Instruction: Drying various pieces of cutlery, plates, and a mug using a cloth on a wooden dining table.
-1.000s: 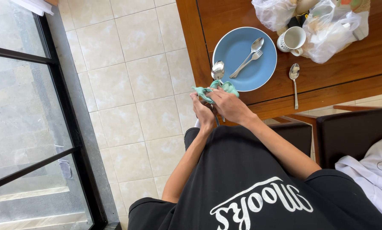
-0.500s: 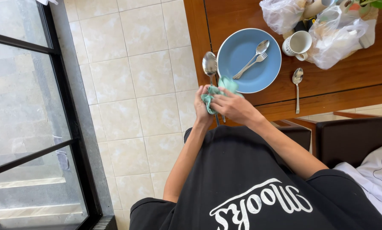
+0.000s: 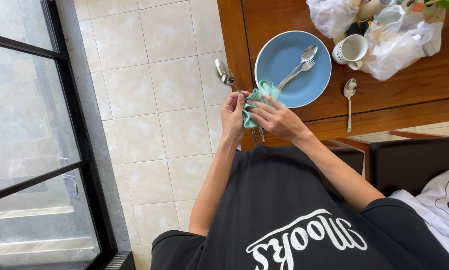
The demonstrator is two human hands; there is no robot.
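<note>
Now the hands are sitting slightly lower beside the brown wooden table (image 3: 384, 95) edge than half a second ago, and the shiny steel spoon (image 3: 224, 74) is tilting further left over the tiled floor (image 3: 174, 100). The left hand (image 3: 233, 116) is pinching the spoon's handle, its fingers pressed together around it. The right hand (image 3: 277, 120) is pressing the crumpled mint-green cloth (image 3: 257, 100) against that handle, fingers lying close together. Three spoons are showing: the held one, one on the round blue plate (image 3: 284, 75) beside one fork (image 3: 297, 75), and one (image 3: 349, 95) lying on the table. One white mug (image 3: 351, 50) is standing by two clear plastic bags (image 3: 394, 45).
</note>
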